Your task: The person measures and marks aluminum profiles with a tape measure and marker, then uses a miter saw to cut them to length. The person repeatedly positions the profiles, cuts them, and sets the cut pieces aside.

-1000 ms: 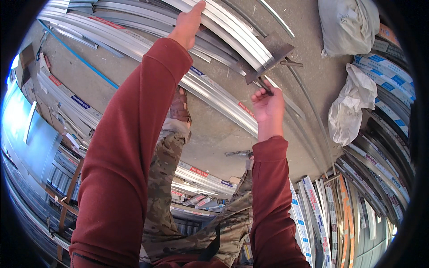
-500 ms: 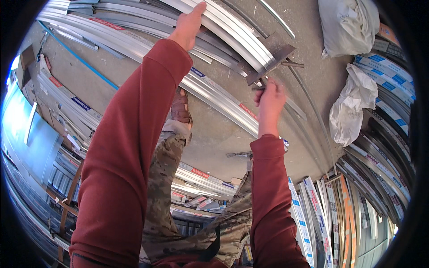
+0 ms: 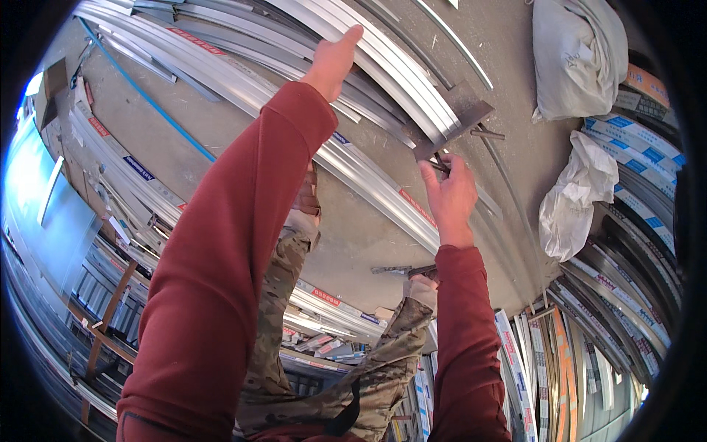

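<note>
A long silver aluminium profile slants across the upper middle. My left hand is closed on its near edge, thumb on top; the fingers beneath are hidden. The profile's right end rests on a dark, flat metal plate with short rods sticking out at its side. My right hand is at the plate's near corner, thumb and fingers closed around a short dark rod there.
Bundles of silver profiles lie on the concrete floor left of me. Two white sacks are at the right, beside stacked wrapped profiles. A blue strap crosses the left floor. My sandalled foot stands near the bundles.
The view has shifted, so most things appear lower and farther right. My right hand has turned, its thumb now apart on the left of the rod. My left hand keeps its hold.
</note>
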Demonstrator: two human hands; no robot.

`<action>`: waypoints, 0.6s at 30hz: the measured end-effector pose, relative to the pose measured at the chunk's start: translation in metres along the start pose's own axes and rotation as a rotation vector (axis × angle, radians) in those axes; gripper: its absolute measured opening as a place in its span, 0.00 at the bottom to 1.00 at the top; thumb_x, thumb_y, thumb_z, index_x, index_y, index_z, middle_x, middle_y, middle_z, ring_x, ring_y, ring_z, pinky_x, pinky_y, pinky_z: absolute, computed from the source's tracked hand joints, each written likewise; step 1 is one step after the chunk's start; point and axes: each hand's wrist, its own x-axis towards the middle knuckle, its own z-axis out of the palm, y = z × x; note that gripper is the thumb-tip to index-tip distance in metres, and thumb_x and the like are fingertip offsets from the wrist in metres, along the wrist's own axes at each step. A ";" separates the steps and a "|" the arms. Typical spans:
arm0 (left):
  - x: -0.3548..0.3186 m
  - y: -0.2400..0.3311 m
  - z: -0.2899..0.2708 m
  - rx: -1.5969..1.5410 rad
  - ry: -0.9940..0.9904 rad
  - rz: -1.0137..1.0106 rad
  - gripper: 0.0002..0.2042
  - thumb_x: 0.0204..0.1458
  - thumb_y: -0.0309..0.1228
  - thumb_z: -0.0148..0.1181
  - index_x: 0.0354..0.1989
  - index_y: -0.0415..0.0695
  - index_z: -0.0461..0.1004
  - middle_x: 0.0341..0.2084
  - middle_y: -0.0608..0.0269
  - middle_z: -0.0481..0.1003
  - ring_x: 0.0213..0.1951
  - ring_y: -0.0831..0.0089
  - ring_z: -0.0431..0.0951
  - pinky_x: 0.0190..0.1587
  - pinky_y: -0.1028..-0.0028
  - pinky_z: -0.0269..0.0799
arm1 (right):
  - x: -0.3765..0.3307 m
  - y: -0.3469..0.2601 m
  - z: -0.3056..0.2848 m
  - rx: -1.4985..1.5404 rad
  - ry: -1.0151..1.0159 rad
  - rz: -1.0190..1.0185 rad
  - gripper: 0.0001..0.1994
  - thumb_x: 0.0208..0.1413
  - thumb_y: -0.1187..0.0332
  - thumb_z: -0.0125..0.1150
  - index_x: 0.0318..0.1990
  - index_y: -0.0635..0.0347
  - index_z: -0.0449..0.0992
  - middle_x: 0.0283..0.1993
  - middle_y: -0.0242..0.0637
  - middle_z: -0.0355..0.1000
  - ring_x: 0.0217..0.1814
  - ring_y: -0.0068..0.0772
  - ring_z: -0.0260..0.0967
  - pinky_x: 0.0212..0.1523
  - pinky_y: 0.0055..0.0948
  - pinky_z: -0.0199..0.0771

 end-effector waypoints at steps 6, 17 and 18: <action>0.003 -0.002 -0.003 0.015 -0.070 -0.028 0.47 0.51 0.56 0.63 0.64 0.24 0.54 0.57 0.41 0.66 0.57 0.55 0.66 0.61 0.53 0.60 | -0.001 -0.006 0.010 0.022 -0.010 0.219 0.27 0.51 0.43 0.66 0.46 0.57 0.74 0.41 0.45 0.78 0.44 0.49 0.76 0.44 0.44 0.72; -0.201 -0.009 -0.125 -0.004 0.113 -0.103 0.41 0.56 0.56 0.59 0.65 0.31 0.59 0.63 0.44 0.64 0.65 0.58 0.63 0.65 0.63 0.58 | -0.024 -0.022 -0.005 0.230 0.108 0.259 0.39 0.54 0.46 0.64 0.62 0.72 0.63 0.62 0.62 0.63 0.65 0.57 0.61 0.64 0.43 0.61; -0.245 -0.013 -0.156 -0.019 0.208 -0.098 0.38 0.56 0.54 0.59 0.63 0.31 0.64 0.59 0.46 0.68 0.62 0.61 0.67 0.63 0.64 0.60 | -0.043 -0.026 -0.022 0.256 0.071 0.238 0.39 0.55 0.48 0.63 0.63 0.73 0.62 0.63 0.63 0.61 0.66 0.58 0.59 0.65 0.43 0.59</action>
